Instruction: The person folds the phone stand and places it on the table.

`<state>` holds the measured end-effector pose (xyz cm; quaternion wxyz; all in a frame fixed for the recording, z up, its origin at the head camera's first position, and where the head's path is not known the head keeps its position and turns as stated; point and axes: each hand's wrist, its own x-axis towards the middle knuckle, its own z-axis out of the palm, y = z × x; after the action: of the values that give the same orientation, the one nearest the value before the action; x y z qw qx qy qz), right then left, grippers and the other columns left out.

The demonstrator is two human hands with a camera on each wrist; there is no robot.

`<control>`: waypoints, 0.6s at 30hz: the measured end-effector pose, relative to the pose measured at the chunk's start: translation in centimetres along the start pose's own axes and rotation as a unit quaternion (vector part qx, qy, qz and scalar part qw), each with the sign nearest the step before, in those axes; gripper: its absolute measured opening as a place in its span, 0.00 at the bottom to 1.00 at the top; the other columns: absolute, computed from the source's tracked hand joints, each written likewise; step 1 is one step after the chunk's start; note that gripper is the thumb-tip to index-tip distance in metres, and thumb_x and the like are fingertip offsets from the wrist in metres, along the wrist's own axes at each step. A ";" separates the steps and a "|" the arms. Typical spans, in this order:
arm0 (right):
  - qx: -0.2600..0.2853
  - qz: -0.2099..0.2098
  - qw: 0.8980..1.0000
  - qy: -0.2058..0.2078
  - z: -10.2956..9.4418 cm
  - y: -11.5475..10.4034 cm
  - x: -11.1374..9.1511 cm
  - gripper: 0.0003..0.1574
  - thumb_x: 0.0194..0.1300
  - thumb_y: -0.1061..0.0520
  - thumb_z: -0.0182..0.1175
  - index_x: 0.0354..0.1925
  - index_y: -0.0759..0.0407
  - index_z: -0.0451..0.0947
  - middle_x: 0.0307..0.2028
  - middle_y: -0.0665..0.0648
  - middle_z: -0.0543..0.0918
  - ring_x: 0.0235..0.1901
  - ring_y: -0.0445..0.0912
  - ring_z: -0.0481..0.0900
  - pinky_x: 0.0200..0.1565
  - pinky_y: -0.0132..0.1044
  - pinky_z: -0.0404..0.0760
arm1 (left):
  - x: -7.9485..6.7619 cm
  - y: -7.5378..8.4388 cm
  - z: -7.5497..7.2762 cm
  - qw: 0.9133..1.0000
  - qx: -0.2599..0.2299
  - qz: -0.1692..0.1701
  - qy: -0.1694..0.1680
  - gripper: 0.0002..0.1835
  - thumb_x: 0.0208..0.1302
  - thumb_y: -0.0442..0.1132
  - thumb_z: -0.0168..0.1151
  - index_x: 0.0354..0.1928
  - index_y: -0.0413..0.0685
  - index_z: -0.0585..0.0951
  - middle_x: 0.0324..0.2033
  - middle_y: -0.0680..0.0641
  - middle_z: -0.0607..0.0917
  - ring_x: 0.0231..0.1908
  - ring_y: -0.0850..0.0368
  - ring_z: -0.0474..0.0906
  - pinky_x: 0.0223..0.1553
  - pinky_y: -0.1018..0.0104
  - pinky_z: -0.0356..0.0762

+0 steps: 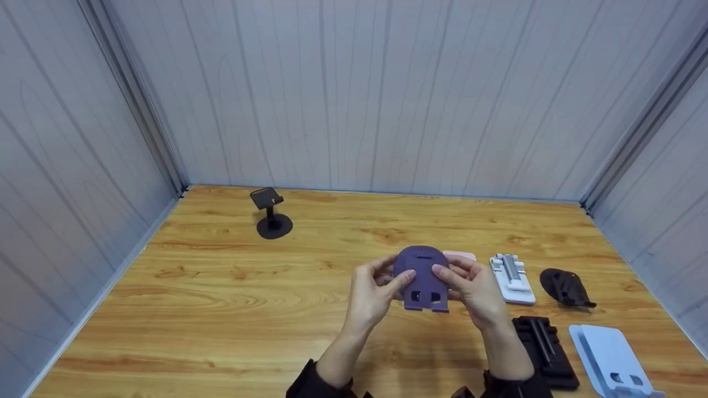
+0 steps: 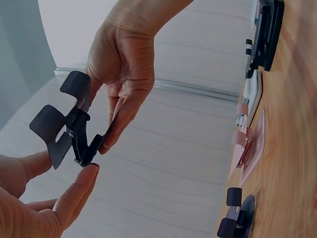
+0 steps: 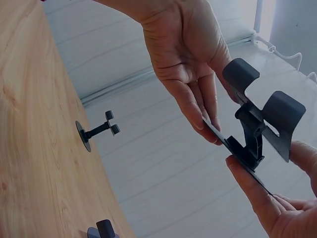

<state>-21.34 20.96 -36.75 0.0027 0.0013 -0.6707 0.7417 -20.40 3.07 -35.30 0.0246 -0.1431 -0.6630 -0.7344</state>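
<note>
A purple phone stand [image 1: 423, 270] is held up in front of me between both hands. My left hand [image 1: 371, 294] pinches its left edge, thumb on the near face and fingers behind. On the opposite edge my right hand [image 1: 477, 288] grips the same way. In the left wrist view the stand [image 2: 75, 131] looks dark, with two curved hooks and a hinged arm partly folded. The right wrist view shows the fingers of both hands along the edges of the stand's thin base plate [image 3: 218, 133]. Its two lower tabs face me in the head view.
An upright black stand [image 1: 271, 218] is at the back left. To the right lie a white stand [image 1: 514, 282], a round-based black one [image 1: 565, 287], a folded black one [image 1: 547, 354] and a light blue one [image 1: 608, 354]. A pink stand [image 1: 462, 255] is partly hidden behind my right hand.
</note>
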 end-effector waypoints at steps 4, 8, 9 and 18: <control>-0.009 -0.011 1.000 0.008 0.1 -0.1 -0.1 0.23 0.56 0.66 0.59 0.49 0.76 0.68 0.30 0.59 0.82 0.27 0.51 0.81 0.31 0.41 0.80 | -0.2 0.4 0.1 1.000 0.009 0.009 0.006 0.20 0.52 0.29 0.63 0.46 0.23 0.73 0.28 0.36 0.80 0.26 0.49 0.80 0.26 0.55 0.79; -0.013 -0.016 1.000 0.007 0.2 -0.1 -0.3 0.23 0.56 0.66 0.59 0.49 0.77 0.67 0.31 0.60 0.82 0.28 0.51 0.81 0.31 0.41 0.80 | -0.2 0.3 0.1 1.000 0.014 0.015 0.011 0.20 0.51 0.28 0.63 0.45 0.23 0.73 0.27 0.37 0.80 0.25 0.49 0.79 0.26 0.55 0.79; -0.013 -0.016 1.000 0.009 0.2 -0.1 -0.3 0.23 0.56 0.66 0.59 0.49 0.77 0.67 0.31 0.61 0.82 0.28 0.51 0.81 0.31 0.41 0.80 | -0.2 0.2 0.1 1.000 0.017 0.016 0.013 0.19 0.51 0.28 0.63 0.45 0.23 0.74 0.27 0.37 0.80 0.25 0.49 0.79 0.26 0.55 0.79; -0.012 -0.016 0.999 0.025 0.5 0.1 -0.2 0.22 0.56 0.68 0.59 0.49 0.76 0.68 0.33 0.63 0.81 0.28 0.51 0.81 0.30 0.40 0.81 | -0.3 0.3 0.2 0.999 0.023 0.012 0.033 0.18 0.50 0.27 0.64 0.43 0.23 0.74 0.26 0.37 0.81 0.25 0.50 0.79 0.26 0.53 0.79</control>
<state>-21.10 20.44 -36.76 0.0315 -0.0063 -0.6791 0.7333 -20.04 3.19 -35.10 0.0588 -0.1258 -0.6768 -0.7230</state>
